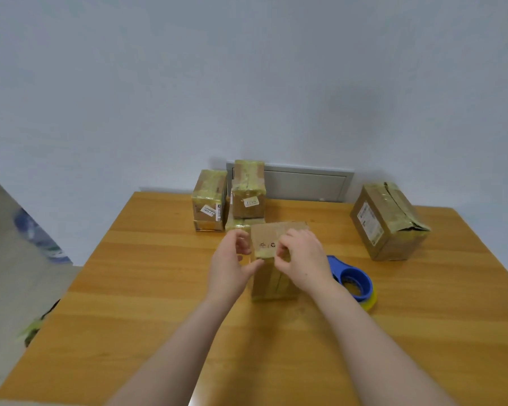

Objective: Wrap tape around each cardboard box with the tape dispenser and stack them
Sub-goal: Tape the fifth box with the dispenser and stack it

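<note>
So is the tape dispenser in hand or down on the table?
Down. The tape dispenser lies on the table beside the right hand, which pinches at the box instead.

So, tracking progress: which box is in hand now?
The centre box, held between the left hand and right hand; the rest sit untouched farther off.
</note>
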